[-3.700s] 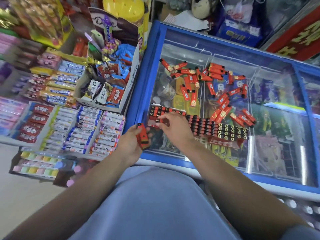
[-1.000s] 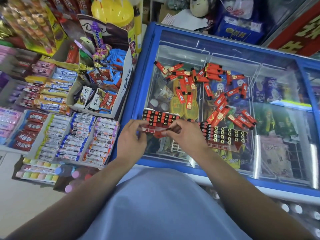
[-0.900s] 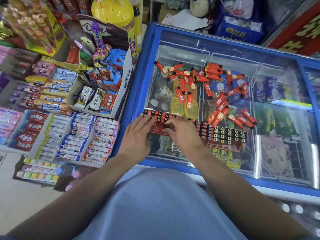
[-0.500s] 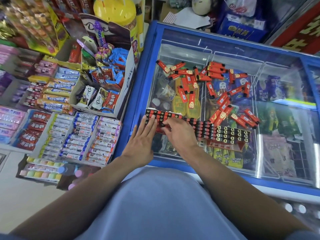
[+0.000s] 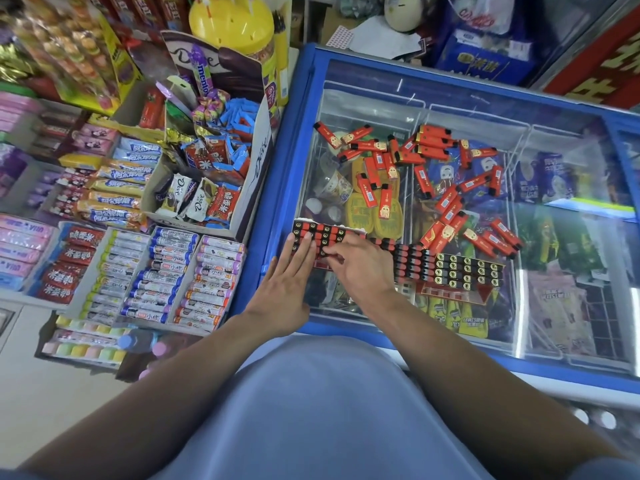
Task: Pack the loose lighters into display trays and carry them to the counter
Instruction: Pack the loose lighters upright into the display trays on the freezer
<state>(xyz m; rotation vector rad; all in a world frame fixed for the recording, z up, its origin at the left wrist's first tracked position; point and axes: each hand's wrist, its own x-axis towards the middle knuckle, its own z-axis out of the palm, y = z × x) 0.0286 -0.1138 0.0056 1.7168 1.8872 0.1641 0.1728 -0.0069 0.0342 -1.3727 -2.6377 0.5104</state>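
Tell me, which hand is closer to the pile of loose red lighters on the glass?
Right. The right hand rests on the packed tray of red lighters, just below-left of the loose red lighters. The left hand lies flat farther left, by the freezer's blue frame.

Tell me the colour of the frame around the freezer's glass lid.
Blue. The freezer frame shows best in the head view, the only view, running around the glass lid.

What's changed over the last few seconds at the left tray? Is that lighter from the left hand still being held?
No. The left hand has let go of the lighter it held; its straight fingers now rest on the left tray. The right hand has stayed at that tray, fingers curled on the lighter tops; whether it pinches one I cannot tell. The loose lighters on the freezer lid and the right tray have not moved.
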